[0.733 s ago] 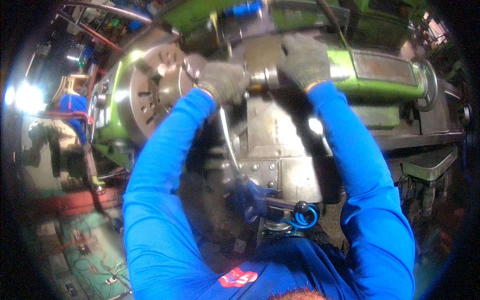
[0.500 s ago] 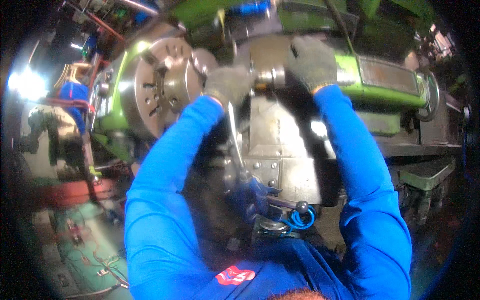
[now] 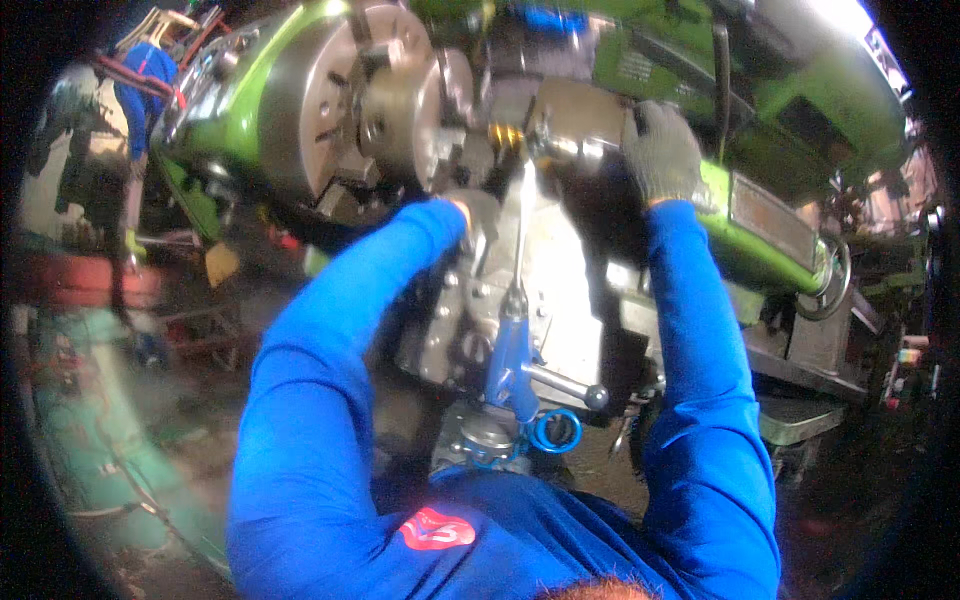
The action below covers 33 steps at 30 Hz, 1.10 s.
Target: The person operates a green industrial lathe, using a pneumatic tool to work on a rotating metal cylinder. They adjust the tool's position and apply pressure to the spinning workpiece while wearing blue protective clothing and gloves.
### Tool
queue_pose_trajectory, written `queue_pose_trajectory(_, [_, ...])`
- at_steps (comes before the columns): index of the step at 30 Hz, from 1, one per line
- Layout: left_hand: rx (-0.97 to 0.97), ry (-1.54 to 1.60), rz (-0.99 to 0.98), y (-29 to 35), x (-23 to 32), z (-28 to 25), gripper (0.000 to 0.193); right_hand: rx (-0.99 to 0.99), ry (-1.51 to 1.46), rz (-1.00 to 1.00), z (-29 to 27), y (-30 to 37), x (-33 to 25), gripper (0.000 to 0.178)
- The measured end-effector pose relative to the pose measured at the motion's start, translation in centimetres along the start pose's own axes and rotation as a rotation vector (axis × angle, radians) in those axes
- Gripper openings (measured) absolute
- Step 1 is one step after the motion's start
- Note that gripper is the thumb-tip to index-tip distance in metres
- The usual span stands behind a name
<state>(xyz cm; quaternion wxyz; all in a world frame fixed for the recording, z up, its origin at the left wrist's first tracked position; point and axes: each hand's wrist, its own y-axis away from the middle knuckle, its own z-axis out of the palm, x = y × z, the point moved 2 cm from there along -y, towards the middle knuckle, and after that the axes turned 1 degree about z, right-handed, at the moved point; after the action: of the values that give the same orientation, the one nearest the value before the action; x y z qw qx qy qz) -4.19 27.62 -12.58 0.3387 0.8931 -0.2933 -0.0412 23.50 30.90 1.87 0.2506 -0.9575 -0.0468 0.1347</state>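
Head view: green lathe [image 3: 770, 235] tilted across the frame, big chuck [image 3: 340, 100] toward its upper-left end. Right hand [image 3: 660, 150], gloved, closed over the outer end of a grey metal cylinder [image 3: 585, 125] set crosswise just right of the chuck. Left hand [image 3: 480, 215], also gloved, tucked low beneath the cylinder's near end, mostly hidden by its blue sleeve; closed or spread, cannot tell. Hands apart, one at each end of the piece. Brass-coloured ring [image 3: 505, 135] between cylinder and chuck. Blue-handled lever [image 3: 512, 350] and ball-ended handle [image 3: 596, 397] below, on the grey apron [image 3: 570, 300], untouched.

Judged best: support kept under the cylinder, held level and in line with the chuck, fingers clear of the chuck's steps, sleeves away from the levers.
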Motion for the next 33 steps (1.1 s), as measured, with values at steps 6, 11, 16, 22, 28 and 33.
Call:
queue_pose_trajectory(6, [0.209,-0.255,0.263,3.6,0.2,-2.7,0.028,0.340,-0.466,-0.225,-1.3,4.4,-1.3,0.022])
queue_pose_trajectory(11, [0.357,-0.323,0.435,7.7,0.2,-4.0,0.026,-0.433,-0.504,-0.093,-0.8,11.7,-4.1,0.023])
queue_pose_trajectory(16, [0.346,-0.158,0.195,10.4,4.2,-7.7,0.024,-0.525,-1.048,0.233,2.7,13.0,-4.0,0.032])
queue_pose_trajectory(22, [0.584,0.076,0.043,12.0,4.8,-7.4,0.020,-0.154,-0.628,0.071,-2.5,8.9,-10.6,0.030])
queue_pose_trajectory(28, [1.104,0.624,0.149,16.3,7.8,-5.2,0.038,-0.207,-0.847,0.229,-2.4,2.5,-8.2,0.034])
queue_pose_trajectory(33, [1.266,1.033,-0.093,20.0,12.3,2.0,0.048,-0.574,-0.787,0.065,-3.5,0.9,-10.0,0.028])
